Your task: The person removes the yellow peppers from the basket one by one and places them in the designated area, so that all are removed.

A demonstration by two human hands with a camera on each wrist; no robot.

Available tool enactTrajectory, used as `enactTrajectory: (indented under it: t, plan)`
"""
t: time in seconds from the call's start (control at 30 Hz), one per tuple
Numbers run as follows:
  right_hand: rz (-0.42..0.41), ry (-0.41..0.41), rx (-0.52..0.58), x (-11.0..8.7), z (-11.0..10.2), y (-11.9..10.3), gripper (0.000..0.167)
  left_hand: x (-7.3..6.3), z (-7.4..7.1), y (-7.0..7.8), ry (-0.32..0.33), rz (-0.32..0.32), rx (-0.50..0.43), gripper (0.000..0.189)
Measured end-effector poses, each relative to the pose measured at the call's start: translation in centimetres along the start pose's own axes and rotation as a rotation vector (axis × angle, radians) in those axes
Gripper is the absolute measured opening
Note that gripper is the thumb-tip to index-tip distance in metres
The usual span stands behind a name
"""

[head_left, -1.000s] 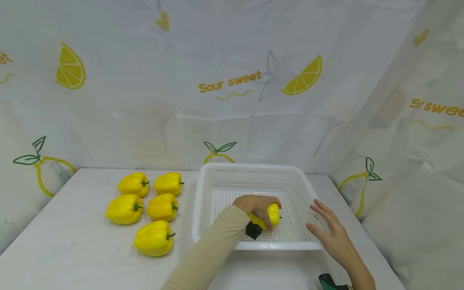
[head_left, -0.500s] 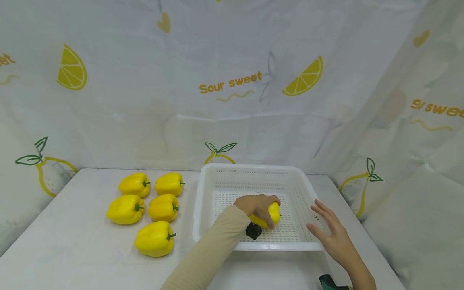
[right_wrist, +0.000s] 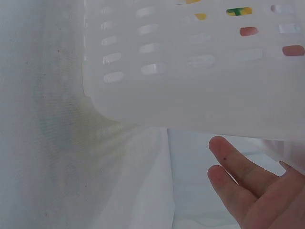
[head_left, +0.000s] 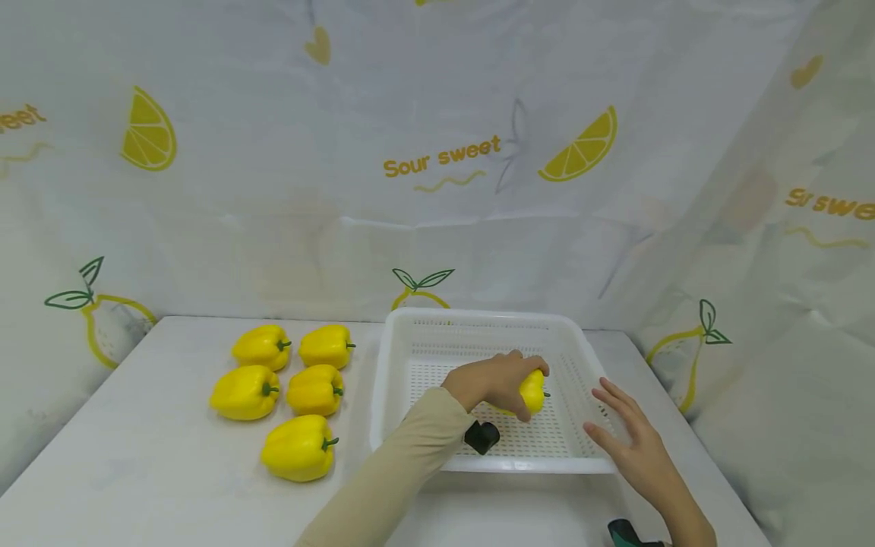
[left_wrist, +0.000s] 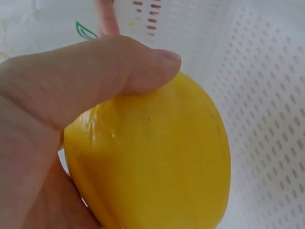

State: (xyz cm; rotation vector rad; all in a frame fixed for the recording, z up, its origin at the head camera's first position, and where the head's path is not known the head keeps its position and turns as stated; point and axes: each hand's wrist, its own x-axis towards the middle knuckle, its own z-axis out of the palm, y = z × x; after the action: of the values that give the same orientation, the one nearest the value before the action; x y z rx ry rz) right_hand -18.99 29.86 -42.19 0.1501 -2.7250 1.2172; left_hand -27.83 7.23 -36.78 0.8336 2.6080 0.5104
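Observation:
Over the floor of a white perforated plastic basket (head_left: 472,465), my left hand (head_left: 497,380) grips a yellow bell pepper (head_left: 532,392) from above. The left wrist view shows the thumb bent across the pepper (left_wrist: 162,157); the other fingers are mostly hidden behind it. At the basket's right wall, my right hand (head_left: 636,450) has its fingers spread and holds nothing. From the right wrist camera, the fingers of the right hand (right_wrist: 259,191) appear close to the basket's wall (right_wrist: 190,100); whether they touch it I cannot tell.
Several more yellow bell peppers (head_left: 298,448) lie on the white table (head_left: 157,441) left of the basket, stems pointing right. Behind the table hangs a pale curtain (head_left: 273,182) printed with lemons, and it continues along the right side.
My left hand has shifted slightly up and to the right with the pepper, its fingers still round it. My right hand keeps its place by the basket. The head view has turned a little.

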Motion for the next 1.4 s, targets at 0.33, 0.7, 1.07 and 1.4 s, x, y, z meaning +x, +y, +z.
enactTrajectory:
  t: [0.33, 0.7, 1.07, 1.4]
  plan:
    - [-0.009, -0.005, 0.0, 0.0, -0.1, 0.1, 0.06, -1.7, -1.0, 0.5, 0.105, 0.095, 0.051, 0.077]
    - [0.002, -0.011, -0.007, 0.0, -0.1, 0.1, 0.06, -4.4, -2.1, 0.4, 0.122, 0.215, -0.058, 0.075]
    - [0.005, -0.002, -0.03, 0.0, -0.1, -0.1, 0.061, -6.5, -2.6, 0.1, 0.185, 0.256, -0.076, 0.08]
    - [0.0, 0.006, -0.013, 0.0, 0.0, 0.2, 0.062, -7.9, -2.6, -1.0, 0.213, 0.271, -0.089, 0.08]
